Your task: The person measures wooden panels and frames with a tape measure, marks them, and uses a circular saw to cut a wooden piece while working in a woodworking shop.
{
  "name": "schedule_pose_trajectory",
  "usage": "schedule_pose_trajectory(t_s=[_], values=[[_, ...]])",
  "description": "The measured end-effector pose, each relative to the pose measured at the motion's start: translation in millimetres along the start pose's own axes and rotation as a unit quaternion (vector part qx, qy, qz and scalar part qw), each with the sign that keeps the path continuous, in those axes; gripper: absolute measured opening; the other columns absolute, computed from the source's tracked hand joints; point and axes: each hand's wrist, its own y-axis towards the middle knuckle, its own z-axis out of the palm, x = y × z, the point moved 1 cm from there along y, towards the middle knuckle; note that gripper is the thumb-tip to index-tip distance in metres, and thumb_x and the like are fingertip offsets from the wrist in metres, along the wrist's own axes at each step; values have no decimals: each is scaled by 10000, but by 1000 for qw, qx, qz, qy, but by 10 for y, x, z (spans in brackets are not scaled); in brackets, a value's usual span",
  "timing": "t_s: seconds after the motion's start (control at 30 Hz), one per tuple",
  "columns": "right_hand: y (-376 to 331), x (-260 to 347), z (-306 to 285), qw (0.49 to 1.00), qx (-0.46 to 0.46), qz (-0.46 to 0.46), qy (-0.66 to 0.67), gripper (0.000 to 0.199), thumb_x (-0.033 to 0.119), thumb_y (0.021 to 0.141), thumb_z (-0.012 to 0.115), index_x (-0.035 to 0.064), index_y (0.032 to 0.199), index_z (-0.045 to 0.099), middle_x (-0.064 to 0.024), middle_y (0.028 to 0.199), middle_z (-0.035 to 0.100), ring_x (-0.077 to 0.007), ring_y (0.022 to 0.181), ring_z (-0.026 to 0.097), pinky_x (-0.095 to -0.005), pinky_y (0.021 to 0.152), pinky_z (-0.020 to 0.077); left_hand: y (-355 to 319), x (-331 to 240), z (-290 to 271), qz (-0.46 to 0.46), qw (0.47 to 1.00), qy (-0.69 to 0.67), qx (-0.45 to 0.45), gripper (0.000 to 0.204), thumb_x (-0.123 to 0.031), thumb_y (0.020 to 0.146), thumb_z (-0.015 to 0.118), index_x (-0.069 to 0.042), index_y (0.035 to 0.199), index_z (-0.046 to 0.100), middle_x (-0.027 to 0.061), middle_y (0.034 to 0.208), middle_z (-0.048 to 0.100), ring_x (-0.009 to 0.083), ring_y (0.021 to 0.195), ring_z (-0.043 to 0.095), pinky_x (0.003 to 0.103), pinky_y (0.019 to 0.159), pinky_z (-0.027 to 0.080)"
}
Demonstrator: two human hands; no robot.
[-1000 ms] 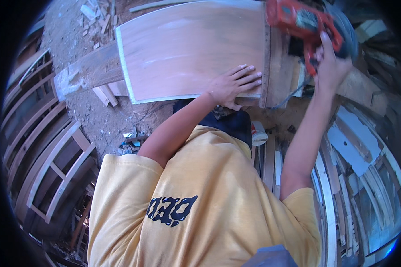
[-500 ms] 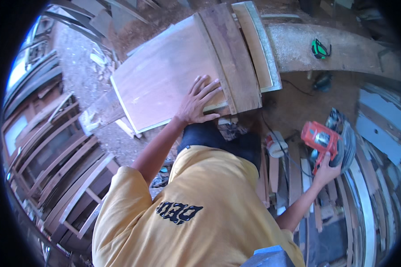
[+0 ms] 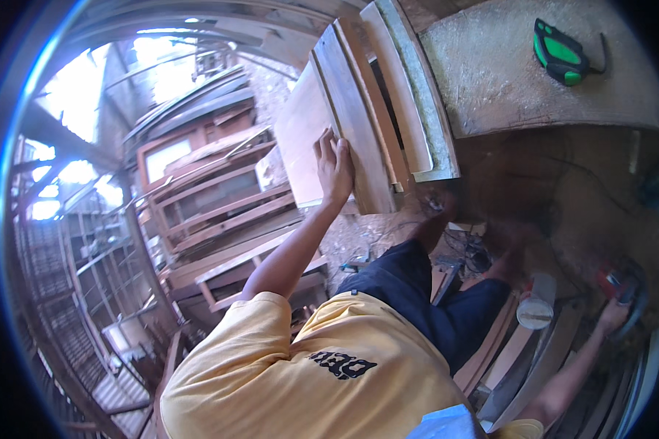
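Observation:
My left hand (image 3: 334,170) rests on a light wooden panel (image 3: 299,139), right against the long edge of a brown plank (image 3: 355,121) lying over it. Its fingers are loosely bent and hold nothing up. Down at the right, my right hand (image 3: 613,316) grips a red circular saw (image 3: 616,282), dim and blurred near the rim of the view. The saw is well apart from the panel. Beyond the plank lies another pale-edged panel (image 3: 417,110).
On the bench (image 3: 490,95) at the far right lies a green and black tape measure (image 3: 561,53). A white tub (image 3: 537,301) stands on the floor between my legs and the saw. Wooden frames (image 3: 220,205) are stacked at the left; loose strips (image 3: 512,358) lie at the lower right.
The view has swung, showing more of the left side. My left hand has shifted to the plank's edge, its fingers less spread. The saw, still in my right hand, now appears lower and farther right.

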Motion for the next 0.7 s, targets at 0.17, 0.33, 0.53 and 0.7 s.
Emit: schedule_pose_trajectory(t_s=[0.17, 0.33, 0.53, 0.7], values=[[1034, -687, 1058, 985, 126, 11, -122, 660, 522, 951, 608, -14, 1334, 589, -248, 1191, 686, -398, 1142, 649, -489, 949, 497, 48, 296, -80, 3, 997, 76, -18, 430, -208, 1041, 437, 30, 1386, 534, 224, 1365, 542, 371, 1293, 511, 411, 1106, 376], [1421, -501, 1899, 970, 179, 1, -163, 632, 484, 965, 600, -12, 1356, 570, -236, 1242, 658, -379, 1185, 621, -476, 986, 475, 42, 521, -67, -7, 997, 55, -57, 456, -230, 1072, 365, 30, 1416, 512, 233, 1363, 539, 367, 1313, 473, 419, 1141, 327], [1384, -249, 2450, 956, 234, -10, -177, 602, 438, 982, 591, -10, 1382, 547, -223, 1303, 624, -356, 1238, 586, -461, 1029, 449, 28, 275, -52, -23, 998, 29, -46, 462, -250, 1084, 353, 27, 1411, 528, 233, 1320, 567, 360, 1280, 496, 414, 1115, 350], [1156, 236, 2521, 952, 255, -42, -162, 579, 399, 997, 583, -7, 1405, 528, -212, 1354, 596, -337, 1282, 557, -448, 1066, 428, 16, 158, -45, -5, 996, 76, -45, 460, -249, 1084, 365, 25, 1409, 540, 216, 1350, 554, 343, 1269, 510, 396, 1117, 351]])
